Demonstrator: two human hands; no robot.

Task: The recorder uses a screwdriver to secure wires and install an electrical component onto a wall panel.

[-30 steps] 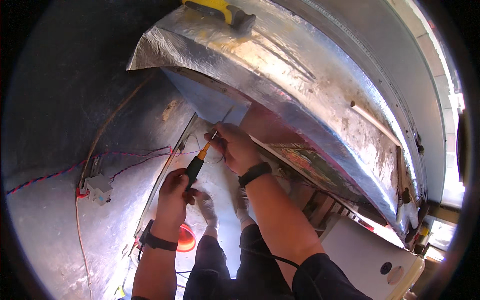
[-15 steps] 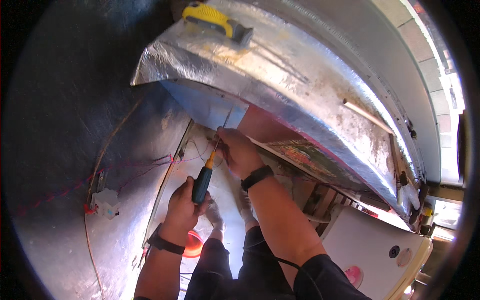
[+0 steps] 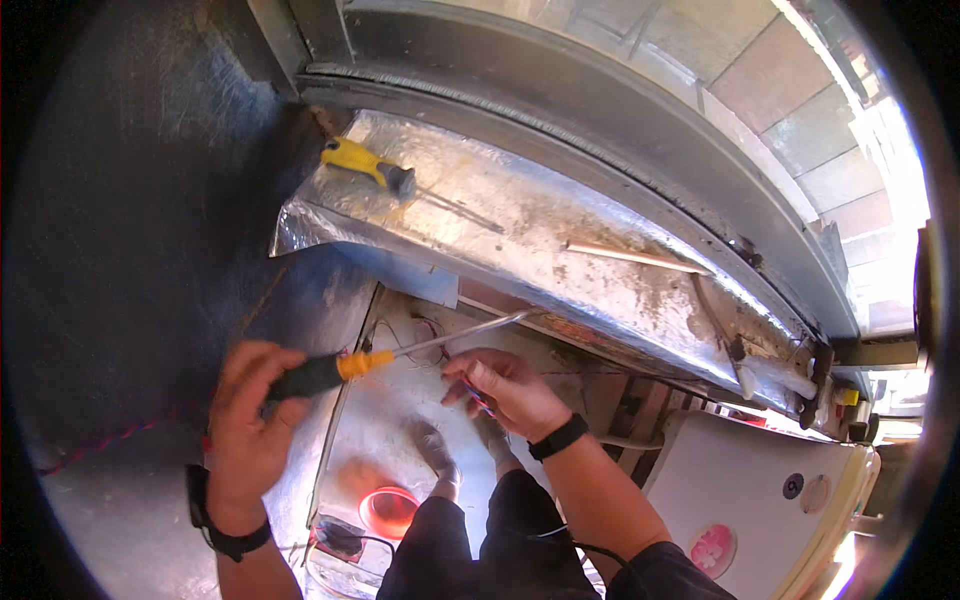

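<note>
Room: dark wall point(image 3: 130, 250) to my left. Foil-covered ledge point(image 3: 540, 215), one, across the middle. Left hand point(image 3: 250, 400), blurred: fingers curled about a handle. Right hand point(image 3: 510, 390): fingertips nearly together, pinching wire. Screwdriver point(image 3: 368, 364), one: handle in my left hand, blade slanting past and above my right hand, seemingly clear of it. Change: right hand off the blade it held a second ago; I judge it free for the wire. Wire point(image 3: 478, 397): red and blue.

Blurred left hand point(image 3: 247, 428) hides the end of a screwdriver's handle point(image 3: 308, 377); left forearm point(image 3: 258, 580) is cut off at the near edge.
</note>
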